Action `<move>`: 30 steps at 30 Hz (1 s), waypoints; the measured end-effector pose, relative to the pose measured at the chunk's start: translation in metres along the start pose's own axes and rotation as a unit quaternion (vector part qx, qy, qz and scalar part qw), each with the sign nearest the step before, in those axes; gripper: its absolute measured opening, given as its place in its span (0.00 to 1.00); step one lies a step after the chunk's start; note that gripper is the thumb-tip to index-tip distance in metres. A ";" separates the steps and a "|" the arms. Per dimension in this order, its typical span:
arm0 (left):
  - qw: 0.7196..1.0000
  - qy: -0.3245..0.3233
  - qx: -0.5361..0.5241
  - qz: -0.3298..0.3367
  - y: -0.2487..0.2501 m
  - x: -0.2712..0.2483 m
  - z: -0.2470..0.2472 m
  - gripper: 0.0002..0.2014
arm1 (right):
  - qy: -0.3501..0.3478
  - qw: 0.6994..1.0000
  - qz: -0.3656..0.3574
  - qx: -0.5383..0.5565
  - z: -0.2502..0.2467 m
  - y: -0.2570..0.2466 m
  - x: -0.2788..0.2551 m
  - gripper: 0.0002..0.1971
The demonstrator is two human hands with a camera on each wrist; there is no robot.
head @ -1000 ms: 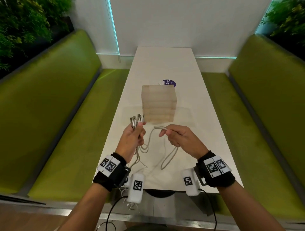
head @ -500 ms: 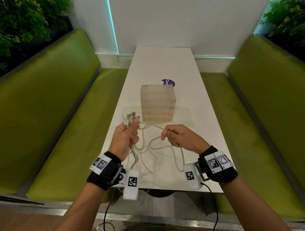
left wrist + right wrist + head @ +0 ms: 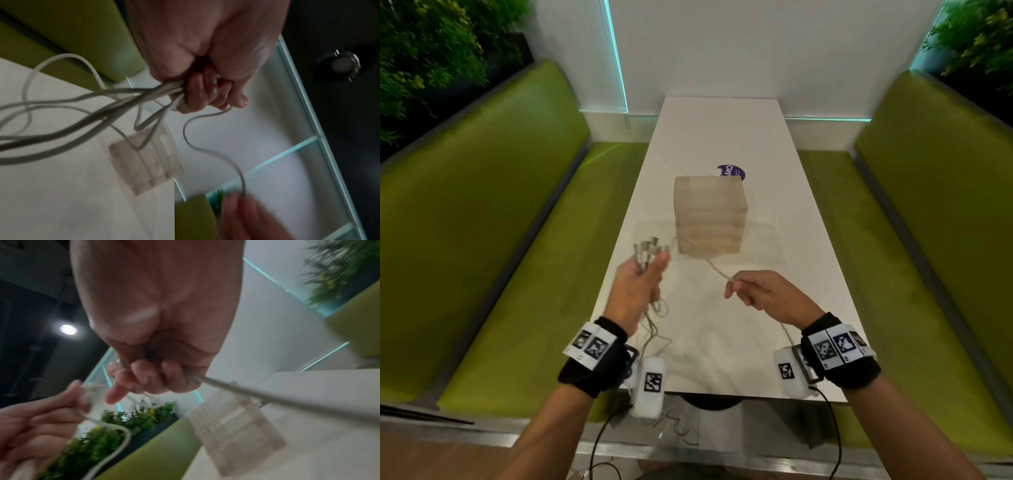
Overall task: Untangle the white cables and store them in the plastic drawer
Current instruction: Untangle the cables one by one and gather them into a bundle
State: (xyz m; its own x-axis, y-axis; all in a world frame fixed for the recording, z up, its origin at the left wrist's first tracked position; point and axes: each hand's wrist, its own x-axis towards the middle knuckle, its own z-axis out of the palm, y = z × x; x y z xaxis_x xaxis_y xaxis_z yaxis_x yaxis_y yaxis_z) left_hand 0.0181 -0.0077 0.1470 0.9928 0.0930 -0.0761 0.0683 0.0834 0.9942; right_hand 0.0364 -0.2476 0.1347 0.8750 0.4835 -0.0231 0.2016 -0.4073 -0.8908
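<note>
My left hand (image 3: 642, 284) grips a bundle of white cables (image 3: 115, 104) above the table's near left side, their metal plug ends (image 3: 650, 248) fanning out above the fist. Loose loops (image 3: 657, 329) hang below the hand to the table. My right hand (image 3: 760, 291) pinches one white cable (image 3: 714, 267) that runs up-left toward the bundle and trails back past the wrist (image 3: 267, 394). The translucent plastic drawer unit (image 3: 709, 216) stands upright in the middle of the table, beyond both hands, with its drawers closed.
The long white table (image 3: 722, 137) runs away from me between two green benches (image 3: 500, 222) (image 3: 928, 222). A purple round sticker (image 3: 732, 171) lies behind the drawer unit. Plants sit in both far corners. Thin cable ends dangle off the near table edge (image 3: 681, 428).
My right hand has drawn its cable to the right and taut, pulling the hands wider apart. The left hand holds the bundle a little farther left. The slack loops between them have shrunk.
</note>
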 end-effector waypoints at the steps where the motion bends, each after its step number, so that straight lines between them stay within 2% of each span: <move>1: 1.000 -0.025 0.014 -0.005 -0.003 -0.003 0.010 0.15 | -0.008 1.000 -0.017 -0.011 0.005 -0.007 0.003 0.13; 4: 0.997 -0.075 0.027 -0.025 -0.008 -0.010 0.031 0.16 | -0.036 0.996 -0.049 -0.070 0.013 -0.019 0.010 0.12; 10: 0.992 -0.111 0.051 -0.028 -0.002 -0.009 0.034 0.15 | -0.080 0.987 -0.043 -0.136 0.022 -0.028 0.011 0.12; 16: 0.999 -0.037 0.014 0.003 0.013 0.000 0.013 0.18 | -0.107 0.989 0.020 -0.101 0.029 -0.017 0.005 0.11; 20: 0.996 -0.069 0.052 -0.005 0.012 -0.001 0.001 0.19 | -0.174 0.980 0.054 -0.080 0.036 -0.012 -0.004 0.09; 24: 0.993 -0.098 0.069 -0.017 0.008 -0.010 0.008 0.20 | -0.257 0.963 0.075 0.004 0.045 -0.022 -0.010 0.08; 27: 0.992 -0.108 0.069 -0.020 0.007 -0.011 0.010 0.21 | -0.280 0.954 0.090 0.063 0.048 -0.025 -0.013 0.08; 30: 0.990 -0.118 0.071 -0.021 0.007 -0.012 0.011 0.22 | -0.278 0.954 0.096 0.067 0.049 -0.022 -0.013 0.07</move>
State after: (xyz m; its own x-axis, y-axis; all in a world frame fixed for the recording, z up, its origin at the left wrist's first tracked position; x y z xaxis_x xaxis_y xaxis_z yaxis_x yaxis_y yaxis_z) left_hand 0.0080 -0.0188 0.1562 0.9832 -0.1430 -0.1135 0.1058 -0.0604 0.9925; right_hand -0.0010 -0.2075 0.1324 0.5147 0.7607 -0.3956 -0.0296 -0.4454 -0.8949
